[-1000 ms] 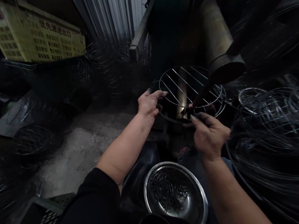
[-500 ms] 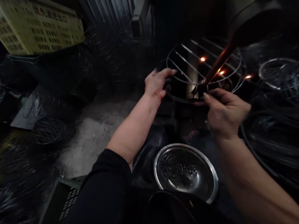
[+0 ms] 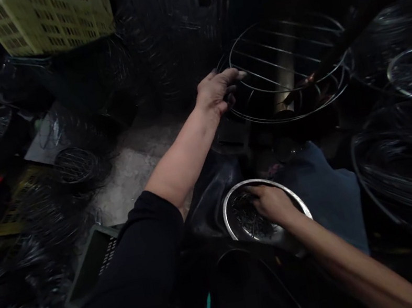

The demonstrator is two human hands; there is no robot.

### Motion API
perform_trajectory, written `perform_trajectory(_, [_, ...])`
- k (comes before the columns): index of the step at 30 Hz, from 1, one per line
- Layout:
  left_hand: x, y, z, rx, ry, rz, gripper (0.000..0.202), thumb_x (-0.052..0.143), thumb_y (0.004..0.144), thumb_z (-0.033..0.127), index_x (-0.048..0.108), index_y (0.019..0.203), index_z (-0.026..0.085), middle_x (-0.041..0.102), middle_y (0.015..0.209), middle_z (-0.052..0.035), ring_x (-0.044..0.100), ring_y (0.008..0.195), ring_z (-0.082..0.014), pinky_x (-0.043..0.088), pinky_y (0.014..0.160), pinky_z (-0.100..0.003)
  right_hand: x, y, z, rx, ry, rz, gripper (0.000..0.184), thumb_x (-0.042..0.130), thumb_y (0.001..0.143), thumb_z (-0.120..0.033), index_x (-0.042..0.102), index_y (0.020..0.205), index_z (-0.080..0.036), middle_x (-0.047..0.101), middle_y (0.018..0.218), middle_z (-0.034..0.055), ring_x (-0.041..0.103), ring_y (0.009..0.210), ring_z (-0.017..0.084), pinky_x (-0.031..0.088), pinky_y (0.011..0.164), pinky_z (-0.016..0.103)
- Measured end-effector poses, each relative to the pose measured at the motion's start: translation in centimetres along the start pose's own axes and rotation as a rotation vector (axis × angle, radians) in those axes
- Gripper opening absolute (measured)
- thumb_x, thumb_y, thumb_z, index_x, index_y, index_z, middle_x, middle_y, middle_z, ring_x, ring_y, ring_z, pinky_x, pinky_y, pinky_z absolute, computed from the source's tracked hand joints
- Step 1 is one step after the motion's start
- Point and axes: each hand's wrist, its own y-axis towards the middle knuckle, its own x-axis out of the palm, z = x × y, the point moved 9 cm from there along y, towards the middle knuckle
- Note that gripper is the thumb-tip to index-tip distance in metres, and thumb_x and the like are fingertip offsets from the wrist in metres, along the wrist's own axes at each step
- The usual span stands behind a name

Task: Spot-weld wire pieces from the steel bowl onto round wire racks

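Two hands are busy around one wire rack [image 3: 287, 118]:
- The left hand [image 3: 215, 94] is gripping its edge, fingers curled.
- The right hand [image 3: 272, 203] is dipping half-open into a steel bowl [image 3: 233, 197] of wire pieces [image 3: 252, 220]; any hold on them is hard to tell.
- The rack is sitting tilted ahead, many crosswires [image 3: 279, 53] already across it; the dimness hides any gaps.

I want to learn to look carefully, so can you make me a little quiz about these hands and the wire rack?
1. Which hand is down in the steel bowl?
2. True or false: the left hand is touching the round wire rack.
3. What lies in the bowl? A: short wire pieces. B: water. C: apples.

Key:
1. The right hand.
2. True.
3. A.
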Motion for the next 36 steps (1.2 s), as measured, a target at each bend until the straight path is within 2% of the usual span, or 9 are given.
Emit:
perform_trajectory(5, [-1.4, -3.0, -0.4, 0.063, 0.048, -0.038, 0.025, 0.072, 0.069, -0.001, 0.059, 0.083, 0.015, 0.053, 0.070, 0.0009, 0.047, 0.064, -0.0082, 0.031, 0.058, -0.022, 1.5, 0.4, -1.2, -0.005, -0.110, -0.073, 0.044, 0.048, 0.086, -0.007, 0.078, 0.114, -0.023, 0.075, 0.112, 0.0121, 0.071, 0.101, 0.024, 0.051, 0.085, 0.030])
perform_trajectory(9, [-1.9, -4.2, -1.1, 0.074, -0.010, -0.033, 0.040, 0.074, 0.068, -0.002, 0.063, 0.102, 0.016, 0.052, 0.069, 0.0020, 0.047, 0.062, -0.0079, 0.030, 0.055, -0.021, 0.3, -0.7, -0.6, -0.019, -0.067, -0.032, 0.034, 0.055, 0.085, -0.013, 0.080, 0.105, -0.021, 0.074, 0.116, 0.0118, 0.070, 0.105, 0.025, 0.051, 0.088, 0.030])
perform_trajectory(12, [-1.7, -4.6, -1.5, 0.090, -0.037, -0.035, 0.047, 0.074, 0.067, 0.000, 0.062, 0.109, 0.017, 0.049, 0.065, 0.0051, 0.043, 0.055, -0.0059, 0.026, 0.051, -0.020, -1.2, -1.8, 0.8, -0.036, 0.083, 0.004, 0.029, 0.058, 0.080, -0.017, 0.081, 0.097, -0.021, 0.077, 0.107, 0.0088, 0.072, 0.101, 0.024, 0.053, 0.091, 0.031])
perform_trajectory(14, [-1.5, -4.8, -1.8, 0.106, -0.050, -0.030, 0.058, 0.076, 0.064, 0.001, 0.060, 0.117, 0.018, 0.048, 0.064, 0.0070, 0.042, 0.052, -0.0051, 0.025, 0.049, -0.020, -3.6, -2.5, 1.7, -0.069, 0.277, 0.092, 0.029, 0.058, 0.077, -0.021, 0.081, 0.096, -0.021, 0.079, 0.101, 0.0076, 0.074, 0.094, 0.024, 0.055, 0.088, 0.033])
perform_trajectory(17, [-1.2, -5.0, -2.3, 0.116, -0.069, -0.019, 0.073, 0.081, 0.056, 0.003, 0.058, 0.124, 0.020, 0.048, 0.066, 0.0087, 0.043, 0.050, -0.0042, 0.025, 0.048, -0.020, -10.1, -3.5, 3.5, -0.070, 0.551, 0.411, 0.031, 0.061, 0.075, -0.036, 0.081, 0.094, -0.021, 0.080, 0.096, 0.0089, 0.075, 0.087, 0.026, 0.058, 0.083, 0.037])
perform_trajectory(20, [-0.8, -5.2, -2.5, 0.144, -0.061, -0.023, 0.069, 0.083, 0.052, 0.006, 0.061, 0.116, 0.019, 0.048, 0.068, 0.0091, 0.044, 0.050, -0.0037, 0.025, 0.047, -0.021, -16.5, -4.3, 4.5, 0.016, 0.601, 0.761, 0.035, 0.068, 0.071, -0.048, 0.081, 0.088, -0.021, 0.079, 0.086, 0.0083, 0.074, 0.080, 0.027, 0.058, 0.078, 0.039])
perform_trajectory(23, [-0.6, -5.5, -2.5, 0.156, -0.072, -0.020, 0.069, 0.086, 0.048, 0.008, 0.062, 0.112, 0.018, 0.048, 0.070, 0.0088, 0.046, 0.051, -0.0038, 0.025, 0.047, -0.021, -19.6, -3.6, 4.1, 0.057, 0.619, 0.928, 0.033, 0.069, 0.071, -0.047, 0.081, 0.085, -0.020, 0.077, 0.077, 0.0066, 0.072, 0.071, 0.025, 0.056, 0.071, 0.037])
perform_trajectory(30, [-1.3, -6.1, -2.6, 0.164, -0.114, 0.032, 0.087, 0.086, 0.047, 0.008, 0.060, 0.128, 0.022, 0.055, 0.082, 0.0060, 0.051, 0.056, -0.0033, 0.027, 0.048, -0.019, -17.9, -0.7, 3.8, 0.092, 0.971, 0.865, 0.035, 0.075, 0.069, -0.041, 0.078, 0.091, -0.015, 0.072, 0.065, 0.0032, 0.064, 0.052, 0.018, 0.050, 0.050, 0.028])
perform_trajectory(36, [-1.3, -6.5, -2.4, 0.182, -0.119, 0.008, 0.083, 0.082, 0.049, 0.006, 0.061, 0.128, 0.021, 0.058, 0.084, 0.0056, 0.052, 0.058, -0.0036, 0.029, 0.047, -0.018, -17.0, -1.2, 3.4, 0.118, 1.151, 0.862, 0.037, 0.080, 0.064, -0.040, 0.078, 0.090, -0.014, 0.068, 0.058, 0.0009, 0.060, 0.046, 0.016, 0.048, 0.044, 0.026])
